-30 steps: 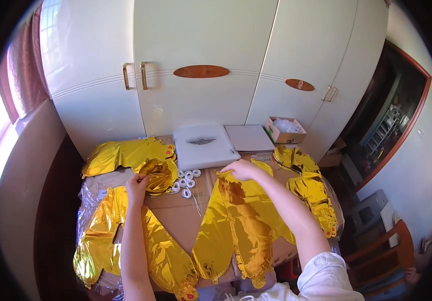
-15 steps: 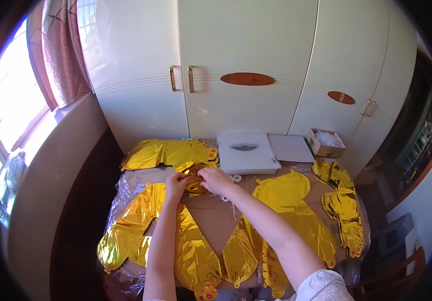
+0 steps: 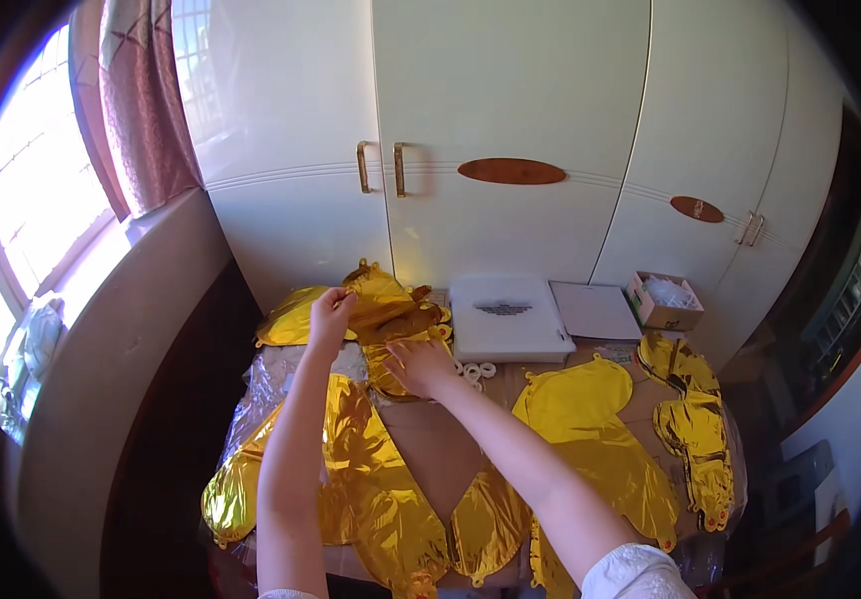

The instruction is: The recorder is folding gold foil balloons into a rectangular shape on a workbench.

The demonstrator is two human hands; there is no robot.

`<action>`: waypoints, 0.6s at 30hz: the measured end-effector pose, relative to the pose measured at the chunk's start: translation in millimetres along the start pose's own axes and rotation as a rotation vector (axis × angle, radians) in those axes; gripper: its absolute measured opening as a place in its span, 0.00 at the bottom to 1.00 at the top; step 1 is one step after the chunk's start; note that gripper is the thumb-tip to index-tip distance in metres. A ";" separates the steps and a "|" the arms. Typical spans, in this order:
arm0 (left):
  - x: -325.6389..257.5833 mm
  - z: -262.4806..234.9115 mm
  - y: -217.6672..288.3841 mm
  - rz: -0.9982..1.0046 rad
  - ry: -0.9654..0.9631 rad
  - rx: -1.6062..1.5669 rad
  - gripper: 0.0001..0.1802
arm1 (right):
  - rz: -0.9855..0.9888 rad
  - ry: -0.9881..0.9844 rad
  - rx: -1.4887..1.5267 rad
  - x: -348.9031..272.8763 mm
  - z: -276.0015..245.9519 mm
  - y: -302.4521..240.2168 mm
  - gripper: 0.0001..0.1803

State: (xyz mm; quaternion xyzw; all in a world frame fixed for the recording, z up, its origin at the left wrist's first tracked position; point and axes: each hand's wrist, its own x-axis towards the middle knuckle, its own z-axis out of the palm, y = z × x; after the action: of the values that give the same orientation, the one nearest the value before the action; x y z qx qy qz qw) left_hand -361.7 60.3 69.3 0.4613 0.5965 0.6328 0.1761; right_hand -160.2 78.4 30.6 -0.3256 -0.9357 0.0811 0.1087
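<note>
A flat, uninflated gold foil balloon (image 3: 382, 292) lies partly unfolded toward the far left of the table. My left hand (image 3: 328, 317) pinches its left edge, lifting it a little. On the lower part of the same foil rests my right hand (image 3: 420, 365), palm down with fingers stretched out. Behind my left hand, another gold foil balloon (image 3: 290, 317) lies flat. Several small white rings (image 3: 475, 372), perhaps ribbon or tape rolls, sit just right of my right hand.
More flat gold foil balloons (image 3: 590, 399) cover the brown table covering (image 3: 435, 449) in front and to the right. At the back stand a white case (image 3: 505, 321), a flat pale board (image 3: 595, 311) and a small box (image 3: 678, 315) holding clear plastic. A white wardrobe (image 3: 510, 80) rises behind.
My hands have moved apart. The left has drawn the foil's edge up and left, spreading it; the right has gone from gathered fingers to lying flat. The view has shifted slightly.
</note>
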 end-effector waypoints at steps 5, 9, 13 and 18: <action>19.7 3.0 21.6 0.070 0.007 0.099 0.08 | 0.062 -0.054 -0.065 16.6 29.0 4.4 0.32; 54.4 -22.1 33.7 0.138 0.151 0.084 0.07 | 0.090 -0.104 -0.102 12.4 34.7 2.4 0.35; 99.5 -69.7 90.1 0.267 0.401 0.114 0.07 | 0.146 -0.155 -0.145 7.6 27.9 6.3 0.35; 128.3 -175.3 163.1 0.402 0.523 -0.113 0.11 | 0.148 -0.166 -0.117 9.0 21.7 -6.1 0.35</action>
State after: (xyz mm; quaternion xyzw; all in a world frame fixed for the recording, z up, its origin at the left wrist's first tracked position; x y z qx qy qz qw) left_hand -513.2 18.7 290.9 0.3813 0.4825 0.7839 -0.0859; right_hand -176.3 77.5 12.4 -0.3918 -0.9180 0.0609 0.0057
